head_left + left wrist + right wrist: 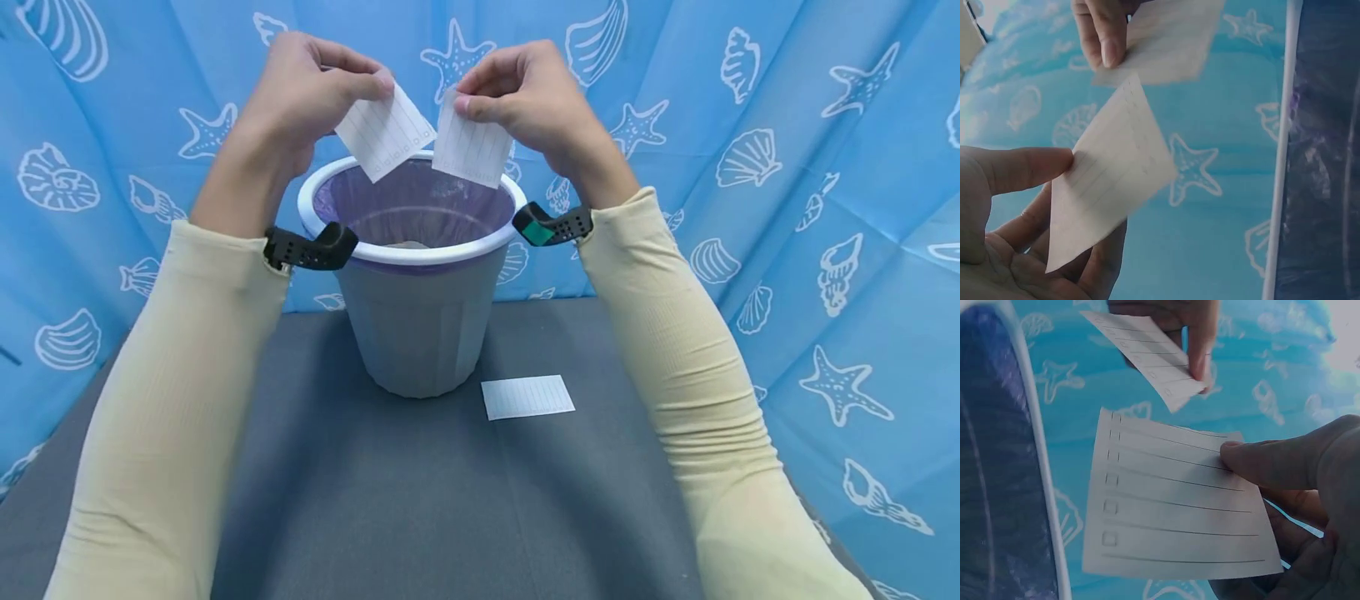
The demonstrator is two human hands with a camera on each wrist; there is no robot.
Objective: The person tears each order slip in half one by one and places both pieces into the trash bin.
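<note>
My left hand pinches a piece of lined white paper between thumb and fingers. A second piece of lined paper is pinched in my right hand. Both pieces are held apart from each other, above the far side of a grey trash can with a white rim and a purple liner bag. Small checkboxes run along one edge of the right-hand piece in the right wrist view. Something pale lies low inside the can, mostly hidden by the front rim.
On the grey table, a flat lined paper sheet lies to the right of the can's base. A blue curtain with white shell and starfish prints hangs behind and at both sides.
</note>
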